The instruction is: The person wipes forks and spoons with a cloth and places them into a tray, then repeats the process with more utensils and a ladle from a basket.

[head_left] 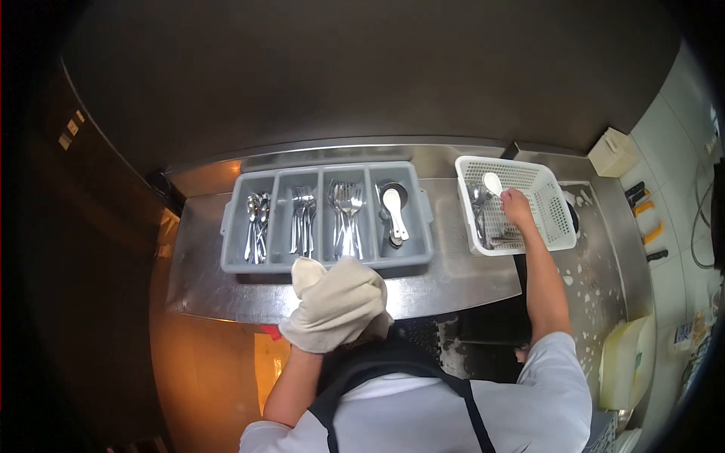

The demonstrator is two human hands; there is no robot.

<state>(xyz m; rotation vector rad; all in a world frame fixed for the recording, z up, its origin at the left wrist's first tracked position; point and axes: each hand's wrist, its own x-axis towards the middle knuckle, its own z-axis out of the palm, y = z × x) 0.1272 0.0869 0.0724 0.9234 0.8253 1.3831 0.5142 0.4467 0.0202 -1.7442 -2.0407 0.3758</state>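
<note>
My right hand (516, 205) reaches into a white perforated basket (555, 245) and is closed on the handle of a white soup spoon (492, 183). Metal cutlery (479, 215) lies along the basket's left side and bottom. A beige cloth (336, 306) drapes over my left hand (308, 352), hiding the fingers; the cloth is bunched in its grasp. Just beyond the cloth stands a grey cutlery tray (233, 226) with several compartments. From left to right these hold spoons (257, 226), more metal cutlery (303, 219), forks (348, 215), and white soup spoons (394, 211) with dark round-ended pieces.
Tray and basket stand on a steel counter (204, 283) against a dark wall (362, 83). On the right is a wet steel surface (585, 291) with suds. Knives with orange and black handles (648, 219) hang at far right, and a yellowish container (628, 362) stands below them.
</note>
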